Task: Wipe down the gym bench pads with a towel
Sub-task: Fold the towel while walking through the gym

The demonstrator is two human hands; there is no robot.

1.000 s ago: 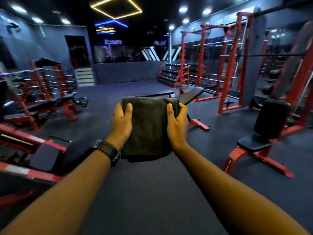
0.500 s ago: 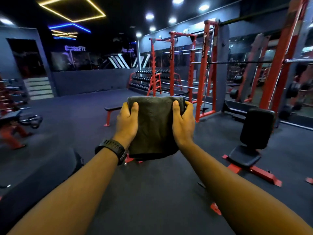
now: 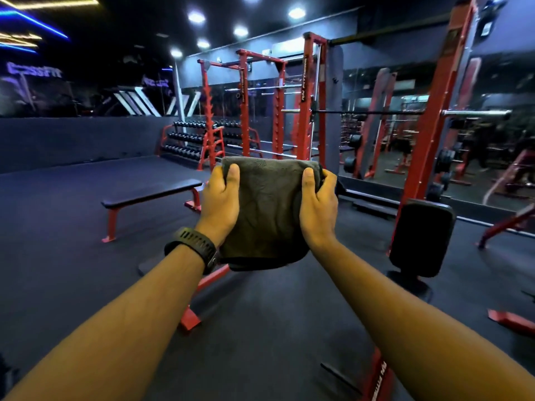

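Head view, centre of frame: both arms reach forward with a folded towel (image 3: 266, 209) held up between them, off any surface. Left hand (image 3: 220, 208) grasps its left edge, thumb on the front. Right hand (image 3: 318, 208) clasps the right edge likewise. This probably keeps the fold flat and ready to press down. No pad is touched yet. A flat bench (image 3: 150, 191) stands at middle left and an upright back pad (image 3: 421, 235) at right.

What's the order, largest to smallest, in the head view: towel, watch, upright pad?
1. Towel
2. Upright pad
3. Watch
The towel is nearest the camera, which inflates it; true sizes are unsure.
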